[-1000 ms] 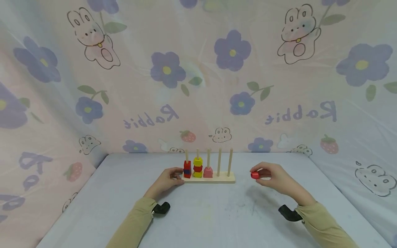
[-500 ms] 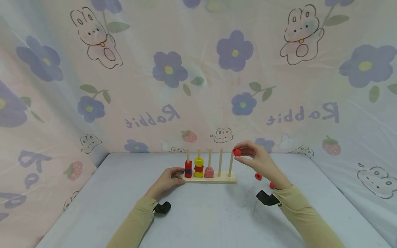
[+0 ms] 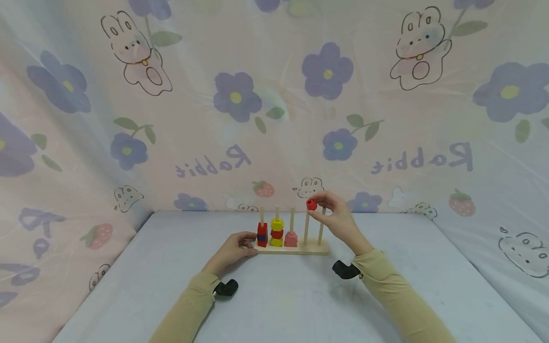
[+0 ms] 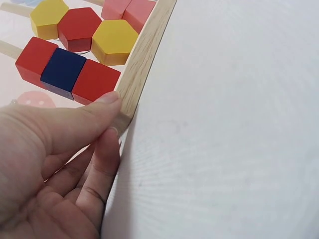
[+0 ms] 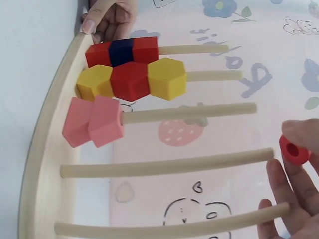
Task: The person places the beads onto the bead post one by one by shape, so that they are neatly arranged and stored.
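A wooden peg board (image 3: 296, 251) with five upright pegs stands on the table. My left hand (image 3: 233, 250) grips its left end, the thumb (image 4: 107, 98) lying on the base beside the lowest red block in the left wrist view. My right hand (image 3: 339, 221) pinches a round red bead (image 3: 311, 205) at the top of the fourth peg (image 3: 306, 231). In the right wrist view the bead's hole (image 5: 293, 150) shows, just off that peg's tip. Red and blue square blocks (image 5: 122, 52) fill the first peg, yellow and red hexagons (image 5: 130, 79) the second, pink blocks (image 5: 94, 122) the third.
The fifth peg (image 3: 320, 233) is bare and stands close by the right hand and wrist. A pale cloth with flowers and rabbits (image 3: 274, 119) hangs behind and beside the white table (image 3: 274, 295).
My right hand has lifted the red bead and carried it left, past the fifth peg to the fourth. Two red beads seen earlier on the table are now hidden behind my right arm. The left hand stays.
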A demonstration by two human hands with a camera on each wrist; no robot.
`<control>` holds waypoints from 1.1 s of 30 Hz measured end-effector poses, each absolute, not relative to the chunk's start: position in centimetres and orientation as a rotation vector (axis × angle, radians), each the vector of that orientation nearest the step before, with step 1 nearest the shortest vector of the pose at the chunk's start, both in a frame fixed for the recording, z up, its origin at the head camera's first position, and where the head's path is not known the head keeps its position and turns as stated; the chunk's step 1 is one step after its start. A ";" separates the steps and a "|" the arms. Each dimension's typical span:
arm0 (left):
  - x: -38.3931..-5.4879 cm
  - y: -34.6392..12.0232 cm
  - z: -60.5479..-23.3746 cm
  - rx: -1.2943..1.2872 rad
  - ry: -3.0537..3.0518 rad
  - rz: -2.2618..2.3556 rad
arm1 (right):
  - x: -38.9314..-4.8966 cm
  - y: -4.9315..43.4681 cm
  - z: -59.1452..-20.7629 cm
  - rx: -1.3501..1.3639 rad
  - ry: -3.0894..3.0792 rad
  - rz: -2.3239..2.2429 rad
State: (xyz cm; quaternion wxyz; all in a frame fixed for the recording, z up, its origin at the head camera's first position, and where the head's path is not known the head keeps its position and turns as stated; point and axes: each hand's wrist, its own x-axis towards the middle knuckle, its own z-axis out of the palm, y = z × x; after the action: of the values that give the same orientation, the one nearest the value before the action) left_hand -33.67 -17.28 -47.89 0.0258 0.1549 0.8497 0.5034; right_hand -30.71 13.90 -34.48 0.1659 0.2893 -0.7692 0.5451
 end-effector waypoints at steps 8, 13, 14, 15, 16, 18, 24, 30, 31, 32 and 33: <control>-33.6 -17.3 -48.0 0.485 2.635 1.548 | -33.0 13.6 -36.6 0.783 -2.164 1.705; -33.8 -17.2 -48.0 0.456 2.620 1.556 | -34.6 13.8 -38.1 0.716 -2.204 1.729; -33.8 -17.2 -48.0 0.455 2.620 1.558 | -34.7 13.8 -38.3 0.691 -2.220 1.736; -33.8 -17.2 -48.0 0.453 2.621 1.555 | -34.8 13.9 -38.6 0.656 -2.237 1.752; -33.8 -17.2 -48.0 0.450 2.623 1.553 | -34.8 13.9 -38.8 0.623 -2.260 1.764; -33.9 -17.2 -48.0 0.446 2.622 1.551 | -34.9 13.9 -39.4 0.565 -2.311 1.793; -33.8 -17.2 -47.9 0.456 2.627 1.547 | -35.0 13.9 -41.9 0.444 -2.445 1.900; -33.7 -17.3 -47.9 0.430 2.618 1.556 | -35.1 13.7 -44.0 0.376 -2.546 1.916; -33.7 -17.3 -47.9 0.423 2.618 1.553 | -35.0 13.7 -44.2 0.363 -2.562 1.900; -33.6 -17.3 -47.9 0.421 2.620 1.550 | -35.1 13.6 -44.4 0.365 -2.578 1.873; -33.7 -17.2 -47.9 0.421 2.619 1.553 | -35.0 13.6 -44.6 0.371 -2.588 1.855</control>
State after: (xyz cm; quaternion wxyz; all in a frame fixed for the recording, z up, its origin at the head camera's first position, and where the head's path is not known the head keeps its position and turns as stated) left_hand -33.66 -17.25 -47.94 0.0339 0.1369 0.8516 0.5048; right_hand -35.03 13.65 -44.61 -0.0318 0.1156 -0.8069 0.5783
